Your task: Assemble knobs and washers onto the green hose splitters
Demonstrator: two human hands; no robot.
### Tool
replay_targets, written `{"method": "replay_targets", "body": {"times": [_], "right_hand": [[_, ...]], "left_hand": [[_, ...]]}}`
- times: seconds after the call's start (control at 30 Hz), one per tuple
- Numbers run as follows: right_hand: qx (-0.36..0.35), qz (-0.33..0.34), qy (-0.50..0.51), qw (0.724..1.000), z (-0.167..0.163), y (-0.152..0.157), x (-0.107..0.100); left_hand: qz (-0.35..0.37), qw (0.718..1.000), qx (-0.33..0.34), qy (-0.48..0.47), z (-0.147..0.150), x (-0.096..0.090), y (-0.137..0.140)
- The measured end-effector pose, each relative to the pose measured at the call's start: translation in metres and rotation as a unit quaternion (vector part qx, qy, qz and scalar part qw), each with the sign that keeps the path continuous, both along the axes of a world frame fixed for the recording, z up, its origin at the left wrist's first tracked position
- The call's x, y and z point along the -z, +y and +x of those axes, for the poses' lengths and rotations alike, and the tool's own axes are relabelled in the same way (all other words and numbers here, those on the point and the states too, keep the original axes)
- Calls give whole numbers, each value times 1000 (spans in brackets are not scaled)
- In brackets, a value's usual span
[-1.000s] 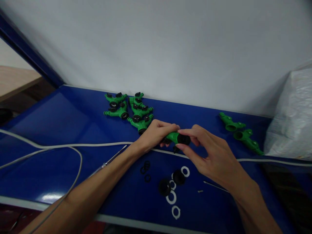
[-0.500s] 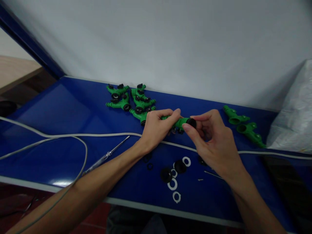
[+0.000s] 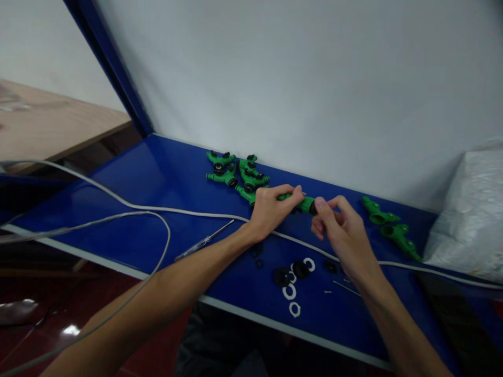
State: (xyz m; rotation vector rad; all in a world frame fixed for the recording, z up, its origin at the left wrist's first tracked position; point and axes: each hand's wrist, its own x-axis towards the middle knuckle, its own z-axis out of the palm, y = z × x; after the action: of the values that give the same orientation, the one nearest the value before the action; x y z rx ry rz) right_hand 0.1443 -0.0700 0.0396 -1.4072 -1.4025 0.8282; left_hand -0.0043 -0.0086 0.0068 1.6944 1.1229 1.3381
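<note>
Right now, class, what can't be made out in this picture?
All in the head view:
Held green hose splitter: partly covered by the left hand.
Its black end: partly masked by the right hand.
White plastic bag: cut off by the right edge.
Small metal piece: too small to identify.

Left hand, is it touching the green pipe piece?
Touching: the head view shows the left hand gripping the green pipe piece, thumb laid across it.

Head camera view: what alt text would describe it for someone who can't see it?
A person's left hand grips a green fitting above a blue table, with the right hand at its black end. More green fittings lie beyond; white rings and a clear-handled screwdriver lie nearer.
</note>
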Motion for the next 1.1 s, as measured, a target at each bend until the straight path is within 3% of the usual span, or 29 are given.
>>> {"method": "replay_targets", "body": {"times": [0.07, 0.13, 0.27, 0.43, 0.67, 0.83, 1.1], "right_hand": [[3, 16, -120, 993, 7, -14, -3], [-5, 55, -258, 965, 15, -35, 0], [-87, 141, -377, 911, 24, -79, 23], [-70, 181, -403, 894, 20, -91, 45], [-66, 161, -429, 886, 29, -79, 38], [-115, 165, -444, 873, 27, -83, 35], [-126, 168, -464, 861, 23, -69, 49]], "left_hand": [[-45, 998, 20, -40, -2, 1, 3], [-70, 994, 39, -74, -3, 2, 5], [-72, 992, 62, -83, 0, 3, 4], [-74, 992, 85, -56, 5, 2, -3], [-77, 990, 92, -78, 4, 2, 0], [-126, 976, 134, -117, 6, 5, 3], [-180, 951, 173, -182, 8, 6, 8]]}}
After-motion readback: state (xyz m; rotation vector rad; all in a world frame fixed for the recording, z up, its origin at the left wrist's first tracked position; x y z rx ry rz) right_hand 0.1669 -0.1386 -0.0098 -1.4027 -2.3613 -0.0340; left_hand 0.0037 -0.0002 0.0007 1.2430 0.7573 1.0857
